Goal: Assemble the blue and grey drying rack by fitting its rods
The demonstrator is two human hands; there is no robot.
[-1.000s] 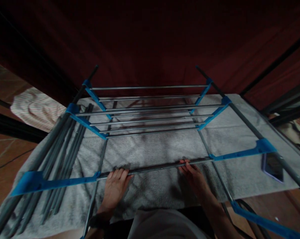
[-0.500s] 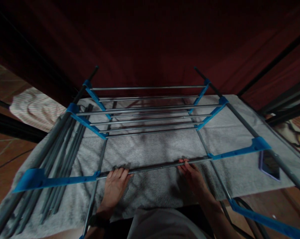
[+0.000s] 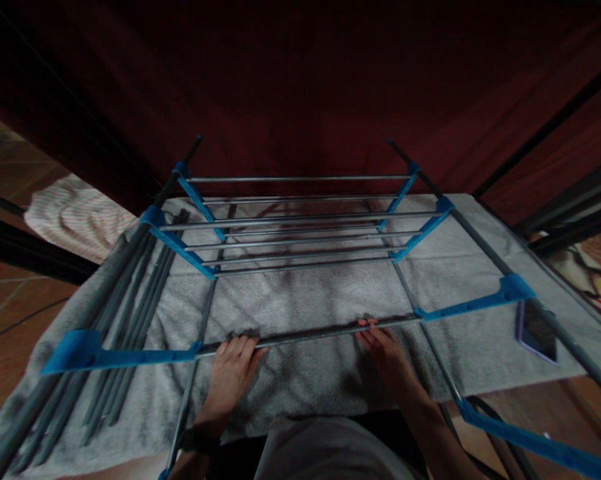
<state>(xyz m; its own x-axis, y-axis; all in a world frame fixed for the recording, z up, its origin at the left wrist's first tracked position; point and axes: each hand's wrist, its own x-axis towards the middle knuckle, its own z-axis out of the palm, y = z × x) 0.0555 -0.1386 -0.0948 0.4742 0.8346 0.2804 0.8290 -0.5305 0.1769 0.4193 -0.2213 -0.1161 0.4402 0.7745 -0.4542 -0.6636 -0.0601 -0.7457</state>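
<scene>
Both hands clenched on one grey metal rod (image 3: 310,331) of the rack, low centre: left hand (image 3: 229,373) at 7 o'clock, right hand (image 3: 388,353) at 5. Blue connectors (image 3: 473,303) at rod ends; grey towel (image 3: 305,293) beneath; phone (image 3: 534,330) at 3 o'clock.

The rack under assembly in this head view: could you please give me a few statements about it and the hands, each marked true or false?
1. Both hands rest on the same grey rod. True.
2. The left hand holds a screwdriver. False: it has only its fingers on the rod.
3. A phone lies on the grey towel, right of the right hand. True.
4. The connectors are red. False: they are blue.
5. Spare grey poles lie bundled on the left. True.
</scene>
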